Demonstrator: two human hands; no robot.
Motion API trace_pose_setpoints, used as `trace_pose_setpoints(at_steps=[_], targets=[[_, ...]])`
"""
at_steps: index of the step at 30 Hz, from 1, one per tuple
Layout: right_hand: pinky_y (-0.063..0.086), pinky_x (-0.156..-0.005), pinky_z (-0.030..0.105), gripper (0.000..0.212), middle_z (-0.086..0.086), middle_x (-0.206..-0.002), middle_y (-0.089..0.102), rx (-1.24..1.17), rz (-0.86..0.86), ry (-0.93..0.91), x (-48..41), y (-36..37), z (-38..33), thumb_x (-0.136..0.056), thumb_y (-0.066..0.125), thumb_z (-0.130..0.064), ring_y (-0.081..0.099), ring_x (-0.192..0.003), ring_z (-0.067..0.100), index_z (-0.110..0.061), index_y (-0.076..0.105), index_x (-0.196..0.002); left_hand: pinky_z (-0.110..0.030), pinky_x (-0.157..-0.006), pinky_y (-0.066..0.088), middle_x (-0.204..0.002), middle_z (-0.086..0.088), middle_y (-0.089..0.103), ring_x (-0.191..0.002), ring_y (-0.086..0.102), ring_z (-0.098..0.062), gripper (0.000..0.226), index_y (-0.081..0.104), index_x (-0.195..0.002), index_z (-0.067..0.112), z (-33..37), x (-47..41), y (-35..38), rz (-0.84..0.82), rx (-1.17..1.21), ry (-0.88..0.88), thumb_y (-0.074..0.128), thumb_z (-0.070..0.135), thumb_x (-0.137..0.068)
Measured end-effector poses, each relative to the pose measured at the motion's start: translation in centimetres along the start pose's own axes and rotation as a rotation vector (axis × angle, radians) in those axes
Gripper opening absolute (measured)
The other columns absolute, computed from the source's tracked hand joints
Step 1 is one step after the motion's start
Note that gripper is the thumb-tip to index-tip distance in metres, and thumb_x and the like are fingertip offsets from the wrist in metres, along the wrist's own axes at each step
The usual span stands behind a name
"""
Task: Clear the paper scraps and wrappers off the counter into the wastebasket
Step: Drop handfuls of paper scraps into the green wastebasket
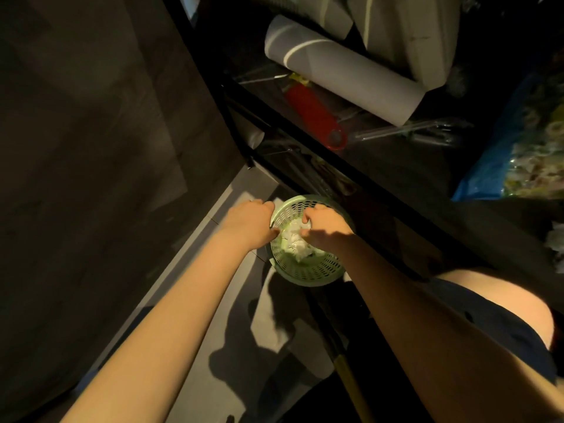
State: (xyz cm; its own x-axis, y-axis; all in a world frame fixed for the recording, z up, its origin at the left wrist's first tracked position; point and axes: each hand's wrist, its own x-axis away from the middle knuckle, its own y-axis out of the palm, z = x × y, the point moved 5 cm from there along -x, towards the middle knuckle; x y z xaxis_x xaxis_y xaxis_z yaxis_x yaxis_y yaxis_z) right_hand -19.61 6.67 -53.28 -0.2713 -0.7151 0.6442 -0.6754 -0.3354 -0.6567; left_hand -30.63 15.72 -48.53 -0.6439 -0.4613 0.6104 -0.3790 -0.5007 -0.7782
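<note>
Both bare forearms reach down toward the floor (232, 315). The left grip (250, 222) is curled over the rim of the green perforated wastebasket (308, 270), holding its near-left side. The right grip (326, 224) dips inside the rim, fingers bent just above the crumpled white paper scraps (293, 241) in the basket; whether it pinches any I cannot tell. Beyond the grips, the dark table (335, 166) carries a red tube (314, 117) and a white roll (341, 68).

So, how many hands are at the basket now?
2. The left hand grips the basket by its rim; the right hand reaches into it, at the paper.
</note>
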Motion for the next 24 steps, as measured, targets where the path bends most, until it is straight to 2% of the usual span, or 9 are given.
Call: trace_pose_setpoints(at_steps=[3, 8, 14, 18, 24], targets=[[0.044, -0.099, 0.038, 0.049, 0.007, -0.132, 0.053, 0.023, -0.086, 0.036, -0.1, 0.8, 0.4, -0.085, 0.061, -0.029, 0.051, -0.119, 0.029, -0.021, 0.048, -0.132, -0.042, -0.093, 0.047, -0.125, -0.011, 0.055, -0.116, 0.051, -0.029, 0.049, 0.049, -0.127, 0.010, 0.1, 0.1, 0.1, -0.019, -0.008, 0.007, 0.056, 0.040, -0.089], [0.044, -0.102, 0.043, 0.058, 0.008, -0.139, 0.051, 0.054, -0.120, 0.036, 0.6, 0.5, 0.9, -0.085, 0.060, -0.032, 0.051, -0.123, 0.030, -0.025, 0.040, -0.139, -0.041, -0.093, 0.047, -0.124, -0.010, 0.056, -0.115, 0.051, -0.028, 0.048, 0.049, -0.127, 0.012, 0.4, 0.1, 0.2, -0.030, -0.028, -0.001, 0.055, 0.040, -0.089], [0.041, -0.102, 0.040, 0.055, 0.008, -0.143, 0.046, 0.095, -0.140, -0.028, 2.2, -1.2, 0.0, -0.090, 0.058, -0.031, 0.045, -0.129, 0.028, -0.021, 0.039, -0.141, -0.041, -0.091, 0.048, -0.127, -0.011, 0.054, -0.116, 0.052, -0.029, 0.048, 0.048, -0.129, 0.011, 1.4, 0.7, -0.7, -0.026, -0.046, -0.014, 0.054, 0.038, -0.090], [0.042, -0.097, 0.036, 0.050, 0.005, -0.139, 0.049, 0.135, -0.062, -0.083, 4.3, -3.5, -0.9, -0.090, 0.056, -0.033, 0.048, -0.126, 0.026, -0.020, 0.044, -0.137, -0.042, -0.089, 0.047, -0.125, -0.012, 0.054, -0.116, 0.051, -0.031, 0.045, 0.048, -0.126, 0.012, 2.2, 2.1, -1.9, 0.007, -0.034, -0.026, 0.055, 0.037, -0.089], [0.045, -0.095, 0.038, 0.046, 0.006, -0.134, 0.052, 0.135, 0.076, -0.139, 8.7, -7.7, -2.0, -0.092, 0.055, -0.034, 0.051, -0.120, 0.026, -0.017, 0.047, -0.133, -0.042, -0.087, 0.048, -0.123, -0.011, 0.054, -0.113, 0.052, -0.030, 0.044, 0.049, -0.124, 0.010, 3.0, 6.1, -5.3, 0.134, 0.002, -0.040, 0.055, 0.036, -0.089]])
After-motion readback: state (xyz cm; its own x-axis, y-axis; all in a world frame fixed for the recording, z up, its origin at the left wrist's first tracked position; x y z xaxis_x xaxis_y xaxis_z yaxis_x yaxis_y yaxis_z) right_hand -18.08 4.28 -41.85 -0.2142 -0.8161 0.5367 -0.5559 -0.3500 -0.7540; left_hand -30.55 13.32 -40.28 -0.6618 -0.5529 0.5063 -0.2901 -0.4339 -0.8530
